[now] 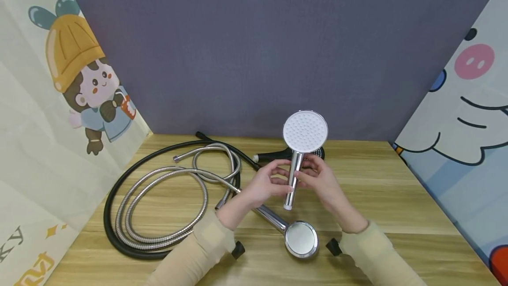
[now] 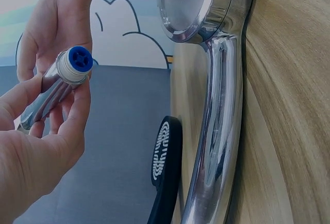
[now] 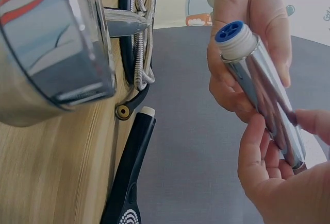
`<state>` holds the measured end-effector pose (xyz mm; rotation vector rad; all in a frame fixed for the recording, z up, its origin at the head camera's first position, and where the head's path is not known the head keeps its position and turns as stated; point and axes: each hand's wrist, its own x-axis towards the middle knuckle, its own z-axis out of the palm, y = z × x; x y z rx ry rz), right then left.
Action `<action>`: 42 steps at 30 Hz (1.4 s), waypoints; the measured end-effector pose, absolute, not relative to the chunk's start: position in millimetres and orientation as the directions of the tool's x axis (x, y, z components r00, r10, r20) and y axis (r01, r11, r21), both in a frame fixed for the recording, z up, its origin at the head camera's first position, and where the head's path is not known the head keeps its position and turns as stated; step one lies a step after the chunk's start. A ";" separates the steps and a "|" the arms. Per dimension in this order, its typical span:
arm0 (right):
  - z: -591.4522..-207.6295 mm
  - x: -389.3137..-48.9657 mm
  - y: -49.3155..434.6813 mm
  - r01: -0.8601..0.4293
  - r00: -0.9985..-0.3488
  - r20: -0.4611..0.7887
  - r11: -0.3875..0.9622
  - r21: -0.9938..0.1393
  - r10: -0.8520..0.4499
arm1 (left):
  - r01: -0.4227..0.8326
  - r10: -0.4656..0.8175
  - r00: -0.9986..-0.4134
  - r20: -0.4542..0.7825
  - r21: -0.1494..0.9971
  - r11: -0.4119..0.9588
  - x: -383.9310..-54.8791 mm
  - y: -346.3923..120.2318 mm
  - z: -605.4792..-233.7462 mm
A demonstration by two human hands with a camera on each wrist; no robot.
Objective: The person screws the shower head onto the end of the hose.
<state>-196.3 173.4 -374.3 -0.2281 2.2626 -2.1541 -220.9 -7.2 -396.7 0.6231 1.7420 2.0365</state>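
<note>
A chrome hand shower head with a round white nozzle face is held up above the wooden table, its handle pointing down. My left hand pinches the handle from the left between thumb and fingers. From the right, my right hand grips the same handle a little higher up. Both wrist views show the handle's white threaded end with a blue insert inside, facing the person and bare. The nozzle face is hidden in the wrist views.
A second chrome shower head lies in front, joined to a coiled metal hose. Behind the hands lies a black shower head. A black hose loops at left, with a smaller metal hose inside. A grey panel stands behind.
</note>
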 end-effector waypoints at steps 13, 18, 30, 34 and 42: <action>-372.8 -195.9 173.6 -0.143 -0.987 0.140 0.038 -0.989 -0.073 | 0.099 0.519 -0.845 0.128 0.992 -0.084 -212.9 -7.5 -393.8; -370.0 -195.2 174.0 -0.156 -0.986 0.154 0.029 -0.987 -0.064 | 0.138 0.524 -0.841 0.134 0.990 -0.031 -209.3 -8.2 -395.3; -363.8 -192.8 173.8 -0.179 -0.983 0.179 0.003 -0.984 -0.031 | 0.113 0.549 -0.833 0.074 0.993 0.037 -199.5 -11.8 -403.5; -363.9 -192.3 174.6 -0.180 -0.983 0.180 0.010 -0.984 -0.025 | 0.152 0.541 -0.835 0.103 0.987 0.045 -199.3 -12.1 -406.4; -364.5 -191.6 178.3 -0.157 -0.986 0.154 0.043 -0.987 -0.067 | 0.167 0.531 -0.838 0.124 0.985 0.033 -192.8 -12.4 -394.3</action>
